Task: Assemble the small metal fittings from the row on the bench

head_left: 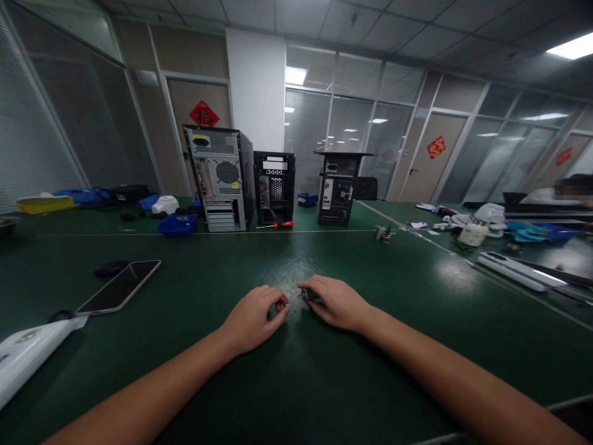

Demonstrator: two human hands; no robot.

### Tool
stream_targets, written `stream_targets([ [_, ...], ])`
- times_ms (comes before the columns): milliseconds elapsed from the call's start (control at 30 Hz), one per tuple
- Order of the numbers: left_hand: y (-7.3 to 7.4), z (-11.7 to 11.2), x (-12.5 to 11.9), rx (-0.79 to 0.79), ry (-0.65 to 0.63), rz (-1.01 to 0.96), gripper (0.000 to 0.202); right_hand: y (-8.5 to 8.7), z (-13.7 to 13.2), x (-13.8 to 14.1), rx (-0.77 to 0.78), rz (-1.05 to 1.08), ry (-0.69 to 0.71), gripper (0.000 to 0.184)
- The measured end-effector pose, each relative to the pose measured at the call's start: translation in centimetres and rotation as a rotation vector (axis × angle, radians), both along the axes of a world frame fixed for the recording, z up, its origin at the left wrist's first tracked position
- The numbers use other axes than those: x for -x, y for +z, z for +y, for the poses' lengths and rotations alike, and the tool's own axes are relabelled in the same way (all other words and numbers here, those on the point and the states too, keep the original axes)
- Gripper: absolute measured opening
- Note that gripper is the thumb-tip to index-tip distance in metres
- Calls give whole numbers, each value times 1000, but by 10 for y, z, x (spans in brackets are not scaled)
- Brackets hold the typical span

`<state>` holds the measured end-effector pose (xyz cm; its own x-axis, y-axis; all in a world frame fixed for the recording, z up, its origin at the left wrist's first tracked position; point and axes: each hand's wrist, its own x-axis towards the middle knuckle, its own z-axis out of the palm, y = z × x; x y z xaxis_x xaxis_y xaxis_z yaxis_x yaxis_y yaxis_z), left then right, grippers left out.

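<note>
Both my hands rest on the green table mat [296,371], close together in the middle. My left hand [254,318] is curled, its fingertips pinching a tiny pale part I cannot name. My right hand [337,303] is also curled, its fingers closed on a small dark object [307,295] that is mostly hidden. The two small pieces almost touch between my fingertips.
A phone [119,287] lies to the left, with a white device [28,355] nearer the edge. Three computer cases [221,178] [274,187] [337,188] stand at the back with a red screwdriver [280,225] and a blue tray [176,225]. Clutter and a person are far right.
</note>
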<state>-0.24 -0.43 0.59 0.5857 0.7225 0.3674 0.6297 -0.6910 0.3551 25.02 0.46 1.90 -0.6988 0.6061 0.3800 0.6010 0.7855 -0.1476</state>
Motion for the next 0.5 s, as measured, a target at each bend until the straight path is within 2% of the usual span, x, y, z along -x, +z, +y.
stream_targets([
  [133, 1, -2, 0, 2, -24, 3, 13, 6, -3, -1, 26, 100, 35, 41],
  [300, 0, -2, -1, -26, -72, 19, 15, 8, -17, 10, 73, 56, 128, 36],
  [400, 0, -2, -1, -34, -109, 19, 17, 4, -20, 18, 54, 3, 108, 33],
  [500, 1, -2, -1, -33, -161, 11, 17, -1, -17, 23, -11, -54, 52, 21],
])
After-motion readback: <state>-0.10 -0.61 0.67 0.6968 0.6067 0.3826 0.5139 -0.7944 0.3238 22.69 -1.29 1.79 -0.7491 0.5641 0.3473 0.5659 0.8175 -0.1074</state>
